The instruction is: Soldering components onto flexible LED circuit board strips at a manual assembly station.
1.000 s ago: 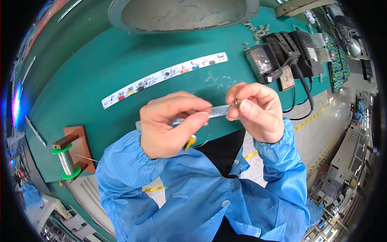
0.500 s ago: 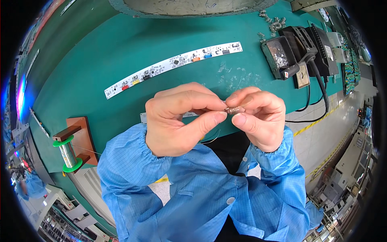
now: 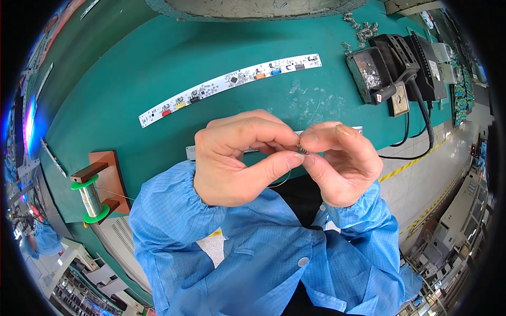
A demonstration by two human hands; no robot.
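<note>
My left hand (image 3: 237, 158) and right hand (image 3: 337, 160) pinch a small metal part (image 3: 301, 149) between their fingertips. It sits above the green table (image 3: 132, 95).

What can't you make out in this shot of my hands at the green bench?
Head view:
- Small metal part: too small to identify, pinched between left hand and right hand.
- White strip: mostly behind both hands.
- Grey dish: cut off by the top edge.
- Shelves at right: blurred by the lens rim.
</note>
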